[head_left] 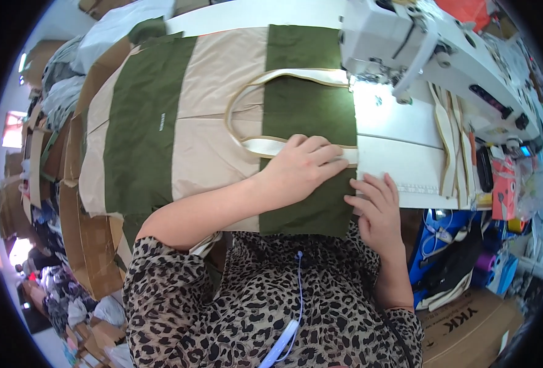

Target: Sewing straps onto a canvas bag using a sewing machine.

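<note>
While my left hand [305, 168] is lying palm down over the lower leg of the white, tan-edged strap [256, 146], my right hand [377, 211] is resting loosely at the edge of the green and beige cloth [216, 153]. The left fingers are bending over the strap, probably for holding it flat and straight on the cloth; whether they are also pinching it, I cannot tell. The right hand is not gripping anything that I can see; its fingers are spreading a little, perhaps for guiding this edge. The strap is forming a loop on top of the cloth, and both its ends are pointing to the right edge. The upper end is lying close by the head of the sewing machine [376, 43], so I think this side is placed there for reaching the needle easily. The loop is bending away to the left, where it is not getting under the machine. Beyond the right edge, the white tabletop [400, 156] is giving some room for sliding, as far as the hanging strips [444, 135]. Toward me, the cloth is almost meeting my body, so less room is remaining, and at left a cardboard box [87, 251] is standing near.
</note>
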### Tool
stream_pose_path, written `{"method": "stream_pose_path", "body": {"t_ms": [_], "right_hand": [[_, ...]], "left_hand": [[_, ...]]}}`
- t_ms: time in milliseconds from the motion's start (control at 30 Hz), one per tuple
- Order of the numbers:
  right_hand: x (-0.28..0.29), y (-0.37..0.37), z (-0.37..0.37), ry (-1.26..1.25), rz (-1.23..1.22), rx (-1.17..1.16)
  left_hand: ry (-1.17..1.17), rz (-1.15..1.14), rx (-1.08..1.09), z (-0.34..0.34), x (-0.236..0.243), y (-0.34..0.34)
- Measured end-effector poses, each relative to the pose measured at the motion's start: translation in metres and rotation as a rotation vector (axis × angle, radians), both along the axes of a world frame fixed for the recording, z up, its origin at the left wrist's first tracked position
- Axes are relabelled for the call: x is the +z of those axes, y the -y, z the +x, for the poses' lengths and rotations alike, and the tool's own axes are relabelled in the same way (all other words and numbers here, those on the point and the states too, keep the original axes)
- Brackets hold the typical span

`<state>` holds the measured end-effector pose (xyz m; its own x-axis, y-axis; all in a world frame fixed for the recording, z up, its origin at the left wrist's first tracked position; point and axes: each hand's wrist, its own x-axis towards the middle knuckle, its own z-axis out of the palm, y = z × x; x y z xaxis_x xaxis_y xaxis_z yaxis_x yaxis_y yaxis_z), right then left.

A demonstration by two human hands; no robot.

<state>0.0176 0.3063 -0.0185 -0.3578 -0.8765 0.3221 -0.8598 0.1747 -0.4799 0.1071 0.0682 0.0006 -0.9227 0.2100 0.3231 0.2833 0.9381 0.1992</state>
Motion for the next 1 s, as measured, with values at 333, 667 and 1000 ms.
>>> {"method": "stream_pose_path", "body": {"t_ms": [333, 667, 1000], "right_hand": [[-0.016, 0.002, 0.011, -0.125, -0.051, -0.132], [-0.016, 0.003, 0.012, -0.111, -0.081, -0.147], [-0.018, 0.003, 0.012, -0.103, -0.092, -0.155]], "left_hand": [[0.031, -0.034, 0.038, -0.004, 0.003, -0.012], [0.007, 0.031, 0.052, -0.004, 0.000, -0.018], [0.014, 0.039, 0.087, -0.005, 0.000, -0.019]]}}
